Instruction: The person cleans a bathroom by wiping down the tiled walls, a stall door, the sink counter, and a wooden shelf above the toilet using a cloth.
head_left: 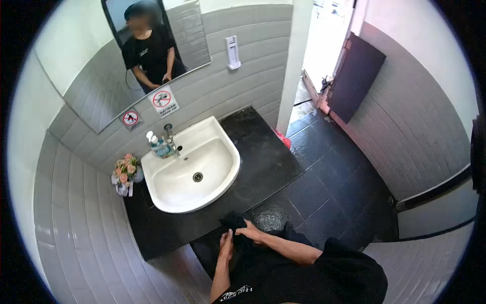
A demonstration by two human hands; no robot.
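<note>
You stood facing the desk (263, 147) with your 2 hands close together low in front of your shirt, a bunched black item (233, 220) at their fingertips. It looked soft, like fabric, though against the dark stone its outline was hard to make out. It lay, as seen from above, at the front edge of the desk, nearer to you than the white basin (215, 157); whether it touched the desk, you could not tell from this view.

Your right hand (250, 232) had its fingers curled and appeared to grip the item from the right. Your left hand (226, 244) was just beside it, fingers pointing forward; whether they were closed on the item, you could not tell.

For good handling, the right hand probably needed a steady, light pinch, with the left supporting the near side so that no loose fold slipped free. Level wrists and relaxed elbows would likely have helped, as would holding the item clear of the desk edge, where cloth could snag. Black on black hid its edges, so feeling for them with the thumbs seemed safer than trusting sight. The faucet (173, 142) and soap bottles (161, 147) stood well apart from both hands, leaving room for your fingers.
</note>
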